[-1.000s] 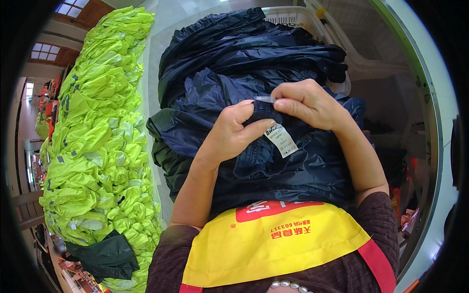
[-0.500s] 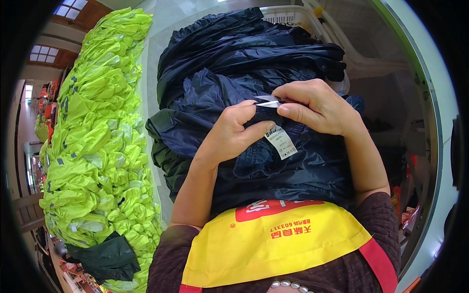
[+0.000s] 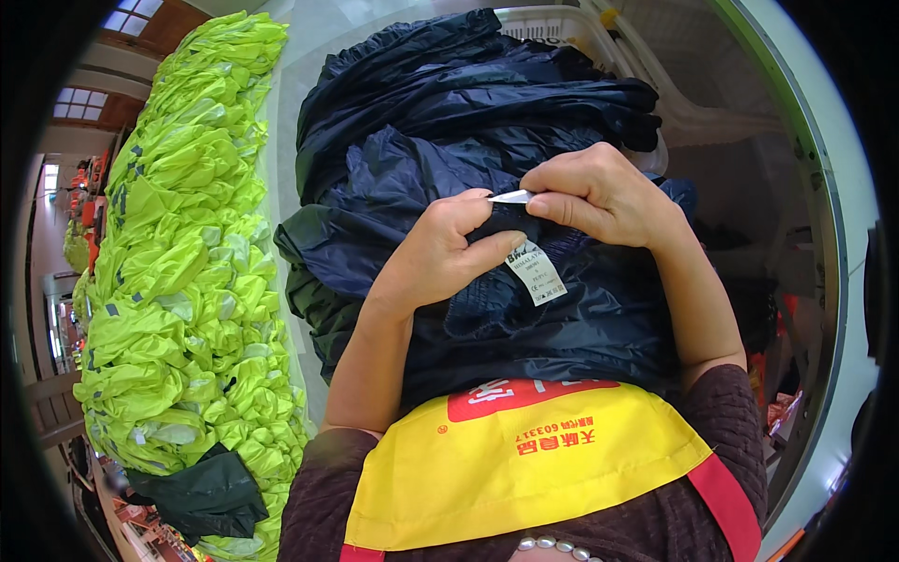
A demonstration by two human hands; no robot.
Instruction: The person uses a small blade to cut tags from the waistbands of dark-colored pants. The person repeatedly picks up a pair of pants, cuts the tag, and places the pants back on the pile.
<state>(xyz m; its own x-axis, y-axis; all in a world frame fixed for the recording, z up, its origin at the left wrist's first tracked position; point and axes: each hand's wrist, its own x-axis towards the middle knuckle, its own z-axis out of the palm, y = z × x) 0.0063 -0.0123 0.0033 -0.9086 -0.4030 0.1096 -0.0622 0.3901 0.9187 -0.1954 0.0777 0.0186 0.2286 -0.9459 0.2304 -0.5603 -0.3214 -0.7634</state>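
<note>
In my right hand (image 3: 599, 199) is a pair of thread snips (image 3: 511, 197), pinched between thumb and fingers, its pointed blades together and aimed left. The tip meets the fingers of my left hand (image 3: 448, 245). That hand is closed on a dark navy garment (image 3: 496, 298), thumb beside a white printed label (image 3: 537, 273) that hangs from the cloth. Gathered elastic shows along the garment's edge. Whether a thread lies at the blades is too small to tell.
More navy garments (image 3: 421, 89) are heaped on the table just beyond my hands. A long pile of bright yellow-green garments (image 3: 187, 244) runs down the left, with a dark cloth (image 3: 211, 492) on its near end. White plastic crates (image 3: 693, 117) stand at the back right.
The snips' blades were apart and have come together. My right hand has shifted very slightly up; my left hand keeps its hold on the garment in nearly the same place.
</note>
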